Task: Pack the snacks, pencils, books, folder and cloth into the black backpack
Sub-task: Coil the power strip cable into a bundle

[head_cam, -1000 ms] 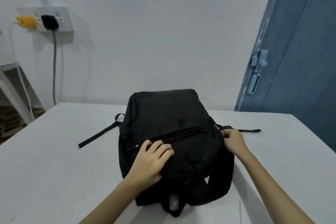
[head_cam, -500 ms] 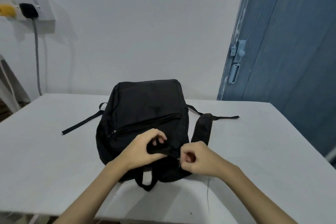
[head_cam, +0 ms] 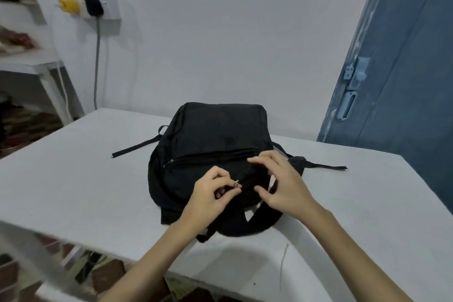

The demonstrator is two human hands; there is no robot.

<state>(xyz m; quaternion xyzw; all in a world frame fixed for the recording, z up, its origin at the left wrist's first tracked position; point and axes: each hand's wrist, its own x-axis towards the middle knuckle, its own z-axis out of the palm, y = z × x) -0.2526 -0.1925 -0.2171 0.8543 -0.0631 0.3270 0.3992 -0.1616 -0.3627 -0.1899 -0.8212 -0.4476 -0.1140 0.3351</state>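
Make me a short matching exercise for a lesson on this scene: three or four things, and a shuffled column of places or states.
Things:
1. black backpack
2. left hand
3. yellow plug
4. blue door

Places or states:
A. in the wall socket
B. lying on the white table
C. at the right edge of view
D. pinching a metal zipper pull

Pairs: 1-B, 2-D, 3-A, 4-C

One black backpack (head_cam: 215, 144), two hands — left (head_cam: 210, 196), right (head_cam: 282, 184) — one table (head_cam: 73, 179), two plugs (head_cam: 82, 6), one door (head_cam: 404, 68).
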